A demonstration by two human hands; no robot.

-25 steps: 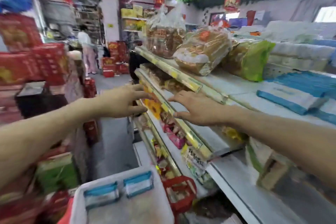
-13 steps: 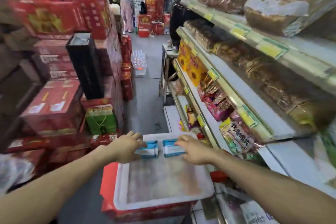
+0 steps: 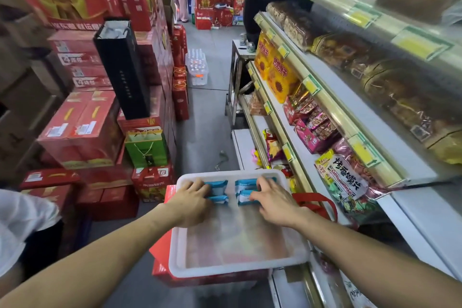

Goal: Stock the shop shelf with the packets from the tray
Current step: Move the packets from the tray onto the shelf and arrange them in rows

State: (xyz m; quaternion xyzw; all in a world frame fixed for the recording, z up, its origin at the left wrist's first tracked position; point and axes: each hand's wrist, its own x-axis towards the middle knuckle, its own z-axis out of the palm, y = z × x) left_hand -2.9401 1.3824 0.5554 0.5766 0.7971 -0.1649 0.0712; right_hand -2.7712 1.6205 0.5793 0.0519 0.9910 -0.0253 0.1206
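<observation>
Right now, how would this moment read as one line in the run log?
phase: pickup | left grip: holds left blue-and-white plastic packets | right grip: holds right blue-and-white packets | white plastic tray: on red cardboard box

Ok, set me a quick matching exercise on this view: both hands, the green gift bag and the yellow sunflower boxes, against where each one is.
Things:
1. left hand
2. right hand
3. green gift bag
4. yellow sunflower boxes

Places:
A. on the shelf, right of the aisle
B. gripping the right packets in the white tray
C. among the red cartons, left of the aisle
D. gripping the left packets in the white tray

Pairs: 1-D, 2-B, 3-C, 4-A.
</observation>
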